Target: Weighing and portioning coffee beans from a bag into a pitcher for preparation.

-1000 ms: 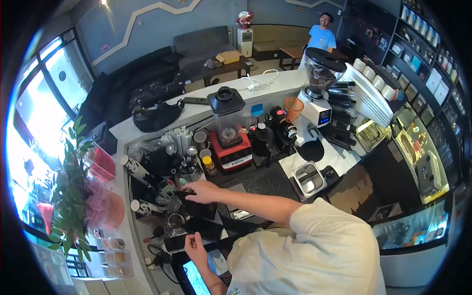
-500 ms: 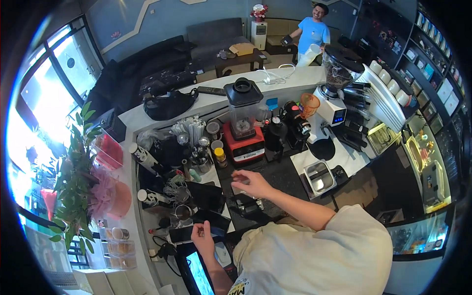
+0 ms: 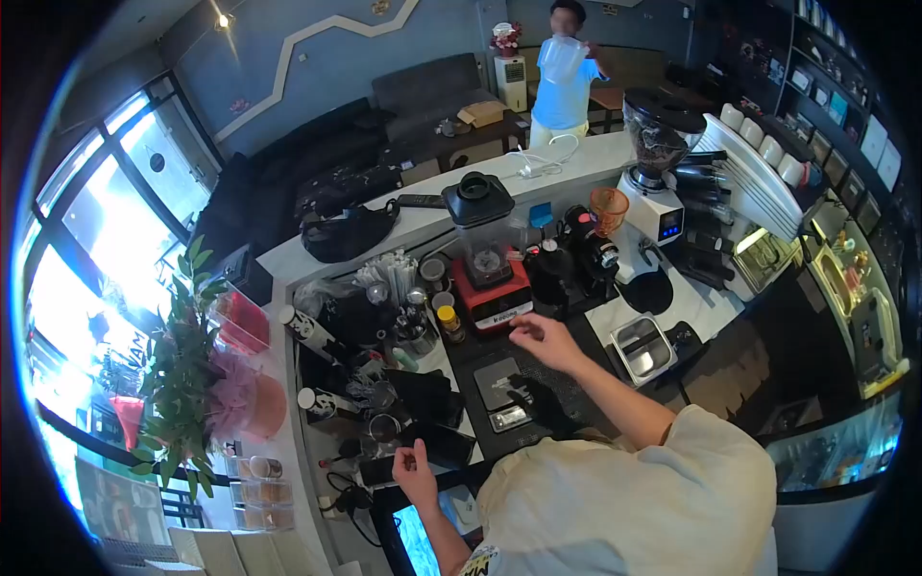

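Note:
My right hand [image 3: 543, 341] reaches forward over the dark counter, fingers apart, holding nothing. It hovers just in front of a blender with a red base [image 3: 497, 293] and above a small grey scale [image 3: 501, 386]. My left hand [image 3: 415, 472] is low at the near edge of the counter, fingers curled, beside dark tools and above a lit tablet screen [image 3: 423, 540]. Whether it grips anything is unclear. A yellow-capped bottle [image 3: 448, 322] stands to the left of the blender.
A coffee grinder [image 3: 655, 168] and an orange cup [image 3: 608, 206] stand at the right, with a square metal tub [image 3: 642, 346] nearer. Cups and straws [image 3: 389, 278] crowd the left. A plant [image 3: 182, 365] fills the far left. A person in a blue shirt [image 3: 565, 82] stands behind the bar.
My right hand has swung from the cluttered left part of the counter rightward to the blender. The left hand has stayed by the tablet. The person in blue has come closer to the bar.

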Demonstrator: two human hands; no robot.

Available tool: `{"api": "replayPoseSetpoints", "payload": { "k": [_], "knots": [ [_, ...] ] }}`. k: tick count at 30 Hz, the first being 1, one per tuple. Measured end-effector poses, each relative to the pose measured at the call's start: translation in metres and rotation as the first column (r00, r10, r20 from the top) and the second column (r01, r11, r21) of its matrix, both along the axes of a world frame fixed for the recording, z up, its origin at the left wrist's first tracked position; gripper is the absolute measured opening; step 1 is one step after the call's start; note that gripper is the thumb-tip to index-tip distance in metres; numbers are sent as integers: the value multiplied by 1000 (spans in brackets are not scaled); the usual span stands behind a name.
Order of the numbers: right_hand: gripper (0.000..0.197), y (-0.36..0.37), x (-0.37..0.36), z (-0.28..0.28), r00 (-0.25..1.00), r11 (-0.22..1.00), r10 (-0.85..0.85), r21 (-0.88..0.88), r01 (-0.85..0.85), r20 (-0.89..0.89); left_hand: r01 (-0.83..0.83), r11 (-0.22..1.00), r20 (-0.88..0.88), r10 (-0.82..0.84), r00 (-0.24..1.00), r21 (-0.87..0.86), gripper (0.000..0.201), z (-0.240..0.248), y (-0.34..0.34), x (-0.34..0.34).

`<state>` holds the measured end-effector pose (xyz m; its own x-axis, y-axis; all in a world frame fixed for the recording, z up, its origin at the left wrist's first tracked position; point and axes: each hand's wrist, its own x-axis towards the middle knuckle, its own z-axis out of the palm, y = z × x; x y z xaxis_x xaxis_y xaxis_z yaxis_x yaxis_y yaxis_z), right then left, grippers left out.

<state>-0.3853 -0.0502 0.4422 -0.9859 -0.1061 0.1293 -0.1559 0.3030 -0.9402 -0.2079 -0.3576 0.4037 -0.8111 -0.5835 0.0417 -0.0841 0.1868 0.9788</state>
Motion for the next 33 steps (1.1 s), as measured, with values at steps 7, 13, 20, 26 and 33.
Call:
{"api": "replayPoseSetpoints", "payload": {
  "k": [7,13,20,26,33],
  "knots": [
    [37,44,-57,69,955,991,-131,-35,126,-267,-54,999,11,54,998,5,36,10,4,8],
    [53,98,-167,154,829,958,-287,-155,242,-479,-98,995,-38,98,994,7,35,8,4,13],
    [100,133,-248,270,506,777,-364,45,628,-782,-229,972,-100,233,967,50,36,11,4,22],
    [122,78,-269,282,521,671,-507,64,738,-687,-305,952,-169,305,937,24,37,9,13,22],
    [70,73,-238,255,415,724,-491,-94,684,-766,-261,965,-225,254,941,2,33,26,23,11]
  ]
}}
